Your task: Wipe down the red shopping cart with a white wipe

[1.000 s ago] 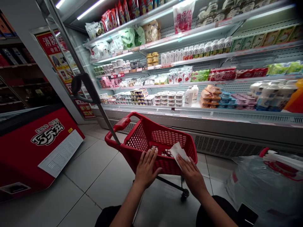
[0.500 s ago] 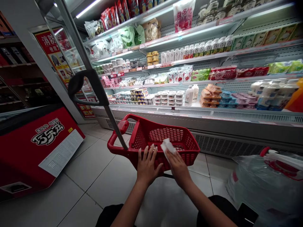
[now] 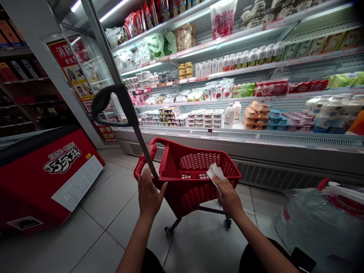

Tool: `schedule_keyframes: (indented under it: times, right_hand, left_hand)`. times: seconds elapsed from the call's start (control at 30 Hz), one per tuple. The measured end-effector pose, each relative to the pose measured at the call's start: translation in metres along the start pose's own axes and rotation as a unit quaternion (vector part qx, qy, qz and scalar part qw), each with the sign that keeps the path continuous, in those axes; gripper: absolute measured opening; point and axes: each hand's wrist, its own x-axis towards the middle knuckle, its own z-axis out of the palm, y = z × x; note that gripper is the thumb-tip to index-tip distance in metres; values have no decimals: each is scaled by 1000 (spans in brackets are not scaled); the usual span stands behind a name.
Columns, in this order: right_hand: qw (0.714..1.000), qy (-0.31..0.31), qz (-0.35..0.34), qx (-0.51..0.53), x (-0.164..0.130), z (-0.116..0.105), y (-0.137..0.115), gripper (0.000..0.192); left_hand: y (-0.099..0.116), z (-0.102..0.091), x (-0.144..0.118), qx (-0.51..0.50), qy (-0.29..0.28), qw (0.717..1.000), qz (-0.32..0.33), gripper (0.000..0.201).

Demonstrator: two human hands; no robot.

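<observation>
A red plastic shopping cart basket (image 3: 184,189) stands on a wheeled frame in front of me, with a tall grey pole and dark handle (image 3: 122,102) rising at its left. My right hand (image 3: 229,195) presses a folded white tissue (image 3: 216,172) against the near rim, towards the right end. Its fingers lie along the tissue. At the left end, my left hand (image 3: 149,197) rests by the near corner below the pole, thumb spread away from the fingers. Its fingertips are somewhat blurred against the cart's edge, and I make out nothing held in it.
A refrigerated display (image 3: 199,131) with dairy goods runs behind the cart. To the left stands a red freezer chest (image 3: 57,178). A large plastic-wrapped water jug (image 3: 321,216) is at the right, with a dark phone-like object (image 3: 303,259) near it.
My left hand has slid left along the rim to the handle end. My right hand has moved right with the tissue, so the hands are farther apart. The view has shifted slightly.
</observation>
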Motion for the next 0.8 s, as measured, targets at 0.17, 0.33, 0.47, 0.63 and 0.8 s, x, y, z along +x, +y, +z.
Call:
schedule_keyframes:
  times: [0.17,0.33,0.47,0.63,0.8]
  right_hand:
    - [999,18,-12,30,16,13,-42,70]
    - [990,-11,-85,110,56,18,-133,81]
    - [980,-4,-136,146,84,18,-198,72]
    - [978,-1,-157,139,80,15,-181,71]
    - [990,-4,-92,104,67,5,-124,73]
  left_hand:
    - [13,4,5,11,-31,998,-62,101]
    - [18,4,0,30,-47,998,-42,104]
    - [20,6,0,43,-56,997,-27,93]
    - [20,5,2,43,-59,997,-25,97]
    - [25,3,-3,31,-59,997,-23,98]
